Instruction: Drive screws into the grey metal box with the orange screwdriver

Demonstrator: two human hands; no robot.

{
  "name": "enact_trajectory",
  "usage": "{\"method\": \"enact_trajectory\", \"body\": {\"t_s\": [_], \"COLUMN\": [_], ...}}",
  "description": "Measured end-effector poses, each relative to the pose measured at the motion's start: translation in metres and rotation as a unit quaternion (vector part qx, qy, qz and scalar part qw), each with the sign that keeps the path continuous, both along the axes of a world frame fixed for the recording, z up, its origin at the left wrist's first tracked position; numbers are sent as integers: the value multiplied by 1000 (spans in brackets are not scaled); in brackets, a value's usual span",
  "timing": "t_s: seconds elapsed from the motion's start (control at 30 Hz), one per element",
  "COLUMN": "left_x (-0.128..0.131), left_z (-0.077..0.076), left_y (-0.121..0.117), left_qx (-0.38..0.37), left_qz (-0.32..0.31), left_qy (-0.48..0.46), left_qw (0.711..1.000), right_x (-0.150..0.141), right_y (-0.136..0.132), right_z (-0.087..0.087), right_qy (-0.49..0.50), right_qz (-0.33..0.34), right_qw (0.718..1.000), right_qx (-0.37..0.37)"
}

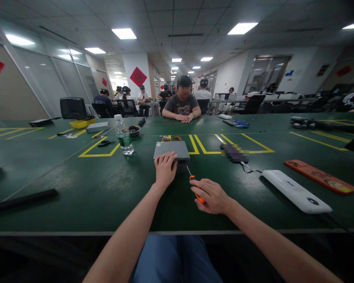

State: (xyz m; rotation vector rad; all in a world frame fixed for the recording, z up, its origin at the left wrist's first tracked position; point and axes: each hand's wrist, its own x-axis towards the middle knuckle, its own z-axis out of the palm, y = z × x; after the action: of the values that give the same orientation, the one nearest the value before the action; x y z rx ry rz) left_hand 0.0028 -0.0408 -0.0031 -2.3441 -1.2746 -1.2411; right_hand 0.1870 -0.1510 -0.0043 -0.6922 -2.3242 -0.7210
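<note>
Below the left hand's (165, 169) spread fingers sits the grey metal box (172, 151); right fingers (201, 184) grip an orange screwdriver (199, 193).

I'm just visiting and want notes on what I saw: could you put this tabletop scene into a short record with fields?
Left hand: fingers spread on the grey metal box
Right hand: holds the orange-handled screwdriver
Screwdriver tip: near the box's right end; contact unclear
Left of box: clear plastic bottle with green label, upright
Right side: long white plastic device, orange patterned flat case
Surface: dark green table, yellow tape outlines
</note>
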Motion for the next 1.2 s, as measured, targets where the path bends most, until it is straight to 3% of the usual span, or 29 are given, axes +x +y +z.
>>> {"method": "enact_trajectory", "body": {"t_s": [0.6, 0.8, 1.2], "left_x": [-2, -2, 0], "left_z": [-3, -1, 1], "left_y": [3, 2, 2], "left_qx": [14, -6, -17], "left_qz": [-1, 3, -3], "left_qy": [4, 11, 4], "left_qw": [1000, 1000, 1000], "right_x": [1, 1, 1], "right_y": [0, 0, -2], "right_z": [2, 1, 0], "right_qy": [39, -2, 13], "right_qz": [-10, -7, -28], "right_qw": [999, 1000, 1000], "right_qx": [18, 3, -4]}}
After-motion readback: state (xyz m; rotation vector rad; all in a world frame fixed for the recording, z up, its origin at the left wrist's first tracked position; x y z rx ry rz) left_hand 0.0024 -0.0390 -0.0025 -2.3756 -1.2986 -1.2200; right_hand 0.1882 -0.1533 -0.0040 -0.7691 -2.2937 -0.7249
